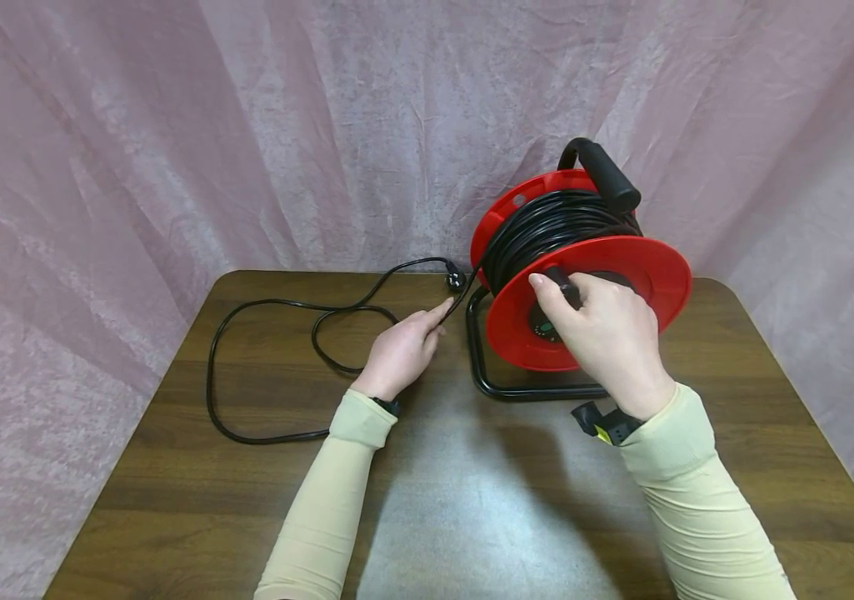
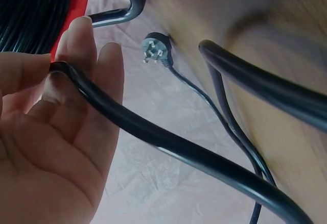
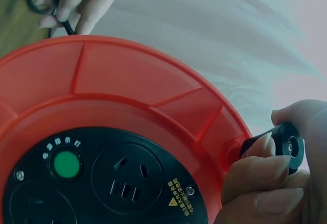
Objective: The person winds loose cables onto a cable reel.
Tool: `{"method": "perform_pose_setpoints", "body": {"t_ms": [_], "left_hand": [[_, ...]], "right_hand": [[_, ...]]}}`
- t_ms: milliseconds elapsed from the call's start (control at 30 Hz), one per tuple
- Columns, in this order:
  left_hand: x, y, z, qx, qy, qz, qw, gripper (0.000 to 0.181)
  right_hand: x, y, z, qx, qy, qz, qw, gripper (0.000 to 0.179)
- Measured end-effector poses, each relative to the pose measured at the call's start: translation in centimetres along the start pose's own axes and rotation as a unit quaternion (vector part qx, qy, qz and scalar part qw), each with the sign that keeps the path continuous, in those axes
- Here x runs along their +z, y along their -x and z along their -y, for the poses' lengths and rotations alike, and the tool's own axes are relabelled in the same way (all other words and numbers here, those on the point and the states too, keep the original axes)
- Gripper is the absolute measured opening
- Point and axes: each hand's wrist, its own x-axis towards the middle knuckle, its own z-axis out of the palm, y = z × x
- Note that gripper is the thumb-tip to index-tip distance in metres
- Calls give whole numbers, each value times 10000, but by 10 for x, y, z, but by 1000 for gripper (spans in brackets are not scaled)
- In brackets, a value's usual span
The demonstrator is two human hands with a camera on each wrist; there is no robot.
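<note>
A red cable reel (image 1: 666, 279) wound with black cable (image 1: 557, 221) stands at the back right of the table on a black tube frame (image 1: 475, 350). My right hand (image 1: 614, 333) grips the black crank knob (image 3: 278, 142) on the reel's front disc, fingers curled round it in the right wrist view. To the left, my left hand (image 1: 402, 348) pinches the loose cable (image 2: 148, 134) between thumb and fingers, close to the spool. From there the cable runs in loops over the tabletop to a plug (image 2: 156, 49), which lies behind the left hand.
The wooden table (image 1: 194, 508) ends at a pink curtain (image 1: 397, 125) behind it. A black carrying handle (image 1: 606, 177) rises over the reel. Sockets (image 3: 127, 178) and a green button (image 3: 66, 164) sit on the reel's black centre panel.
</note>
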Motion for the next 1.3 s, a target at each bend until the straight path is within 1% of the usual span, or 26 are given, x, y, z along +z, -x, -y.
{"method": "perform_pose_setpoints", "body": {"t_ms": [100,300,400,567,733,900,1133,1300], "left_hand": [[0,0,0,21,-18,-61,10000,50],[-1,1,2,-309,47,-209,9993,38],[-1,0,2,-346,71,-263,9990,37],[-1,-1,2,-292,11,-222,9993,40],[0,-1,1,-316,-79,-108,9994,45],[0,-1,1,-345,-42,-21,9994,51],[0,0,2,-553,81,-108,9984,39],[-2,1,2,-617,168,-157,9978,36]], "right_hand": [[-2,-1,-2,-7,-8,8,10000,63],[-7,-3,-7,-23,-97,6,10000,62],[-9,-4,-9,-2,-209,26,9998,61],[-12,-4,-12,35,-231,28,9997,60],[-14,-4,-14,26,-167,-44,9998,61],[-16,-4,-18,67,-81,-138,9998,60],[-20,-4,-25,128,-6,-223,9997,58],[-22,-4,-27,151,10,-216,9997,58]]}}
